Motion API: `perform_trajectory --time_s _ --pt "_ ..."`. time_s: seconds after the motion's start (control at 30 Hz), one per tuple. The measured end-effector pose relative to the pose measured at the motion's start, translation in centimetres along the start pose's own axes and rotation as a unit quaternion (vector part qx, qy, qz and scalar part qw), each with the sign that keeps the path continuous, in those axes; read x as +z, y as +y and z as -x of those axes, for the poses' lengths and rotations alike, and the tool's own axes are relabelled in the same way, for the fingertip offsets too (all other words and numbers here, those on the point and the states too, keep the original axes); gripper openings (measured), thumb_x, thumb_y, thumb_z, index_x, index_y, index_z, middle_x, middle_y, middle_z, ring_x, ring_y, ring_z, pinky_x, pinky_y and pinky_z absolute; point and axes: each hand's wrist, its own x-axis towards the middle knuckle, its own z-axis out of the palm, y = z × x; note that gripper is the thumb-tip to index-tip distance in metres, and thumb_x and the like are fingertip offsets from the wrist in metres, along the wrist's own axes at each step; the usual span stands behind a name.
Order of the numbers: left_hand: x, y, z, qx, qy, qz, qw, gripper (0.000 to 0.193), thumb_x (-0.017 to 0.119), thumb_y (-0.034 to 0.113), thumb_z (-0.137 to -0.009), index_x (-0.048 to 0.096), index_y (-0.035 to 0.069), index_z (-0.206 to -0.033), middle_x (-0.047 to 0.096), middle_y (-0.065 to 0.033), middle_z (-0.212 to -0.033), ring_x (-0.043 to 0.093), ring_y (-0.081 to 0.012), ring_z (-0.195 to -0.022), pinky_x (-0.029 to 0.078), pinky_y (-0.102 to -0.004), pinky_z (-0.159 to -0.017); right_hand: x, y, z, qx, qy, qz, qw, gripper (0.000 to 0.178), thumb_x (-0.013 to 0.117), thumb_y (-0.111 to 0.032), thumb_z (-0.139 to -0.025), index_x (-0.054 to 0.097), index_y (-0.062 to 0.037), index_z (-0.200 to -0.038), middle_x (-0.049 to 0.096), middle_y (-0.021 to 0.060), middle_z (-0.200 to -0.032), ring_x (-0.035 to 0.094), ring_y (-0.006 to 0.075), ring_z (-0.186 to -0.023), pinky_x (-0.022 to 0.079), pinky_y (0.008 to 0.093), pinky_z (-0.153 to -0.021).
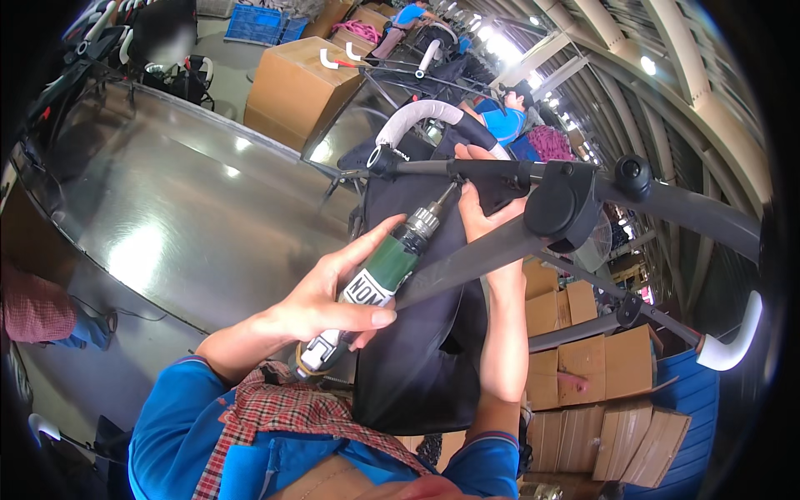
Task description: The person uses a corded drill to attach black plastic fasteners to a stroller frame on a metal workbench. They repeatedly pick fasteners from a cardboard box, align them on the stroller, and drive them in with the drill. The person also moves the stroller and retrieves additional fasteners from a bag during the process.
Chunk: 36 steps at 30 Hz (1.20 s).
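My left hand (337,287) is wrapped round a green and white electric screwdriver (379,271). The tool slants up to the right. Its bit meets the underside of a dark frame tube (492,172), beside my right thumb; any screw there is too small to make out. My right hand (492,208) grips that tube, thumb on the near side and fingertips showing above it. The tube belongs to a folding stroller frame with a round black joint (560,207) and a grey-wrapped curved handle (425,117). Black fabric (417,358) hangs below the tube.
A shiny metal worktable (183,192) stretches to the left. Behind it are a large cardboard box (296,87) and a blue crate (254,25). More cardboard boxes (600,367) are stacked at the lower right, near a white-tipped frame leg (733,337). Two people in blue work farther back.
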Motion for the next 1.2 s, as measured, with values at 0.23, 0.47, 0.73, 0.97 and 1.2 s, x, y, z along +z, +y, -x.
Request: perform_trajectory --time_s 0.23,0.47,0.73,0.97,1.2 --pt "0.5 0.0 -0.2 -0.033 -0.011 0.156 0.987 0.096 0.067 0.004 -0.077 0.011 0.016 -0.154 0.057 -0.0106 -0.077 0.058 -0.0177 -0.051 0.046 -0.0277 -0.046 0.2 -0.5 0.2 0.008 0.001 -0.002 1.000 0.041 0.048 0.012 -0.083 0.056 0.0052 -0.122 0.066 0.0124 -0.118 0.062 0.0158 -0.107 0.046 0.0272 -0.096" --pt "-1.2 -0.6 -0.9 -0.032 -0.030 0.108 0.993 0.100 0.071 0.012 -0.075 0.010 0.016 -0.154 0.055 -0.0137 -0.077 0.057 -0.0188 -0.049 0.045 -0.0272 -0.045 -1.3 -0.4 0.6 -0.019 -0.035 0.008 0.999 0.042 0.052 0.009 -0.084 0.052 0.0037 -0.126 0.063 0.0125 -0.123 0.059 0.0165 -0.111 0.043 0.0306 -0.100" --pt "-6.9 -8.1 7.8 -0.096 0.262 0.109 0.954 0.074 0.061 0.031 -0.087 0.022 0.019 -0.149 0.055 -0.0152 -0.088 0.058 -0.0206 -0.057 0.049 -0.0313 -0.050 -15.6 3.8 12.2 0.026 0.330 0.127 0.935 0.034 0.053 -0.021 -0.097 0.059 0.0063 -0.116 0.070 0.0171 -0.093 0.069 0.0219 -0.085 0.055 0.0312 -0.077" --pt "-9.4 -19.8 20.2 -0.270 0.583 0.141 0.753 0.027 0.061 0.029 -0.084 0.054 0.003 -0.085 0.059 -0.0124 -0.066 0.061 -0.0215 -0.055 0.053 -0.0341 -0.048 -22.7 23.1 25.7 0.163 0.323 -0.070 0.930 0.041 0.045 -0.037 -0.100 0.060 -0.0020 -0.114 0.061 0.0085 -0.094 0.056 0.0133 -0.076 0.046 0.0275 -0.069" --pt "-2.8 -21.5 23.8 -0.248 0.601 0.247 0.719 0.036 0.063 0.033 -0.085 0.056 -0.002 -0.086 0.062 -0.0145 -0.072 0.060 -0.0213 -0.059 0.053 -0.0333 -0.056 -5.7 34.6 28.2 0.458 0.089 -0.445 0.764 0.061 0.047 -0.051 -0.097 0.043 -0.0062 -0.138 0.053 0.0120 -0.129 0.052 0.0221 -0.115 0.042 0.0366 -0.098"
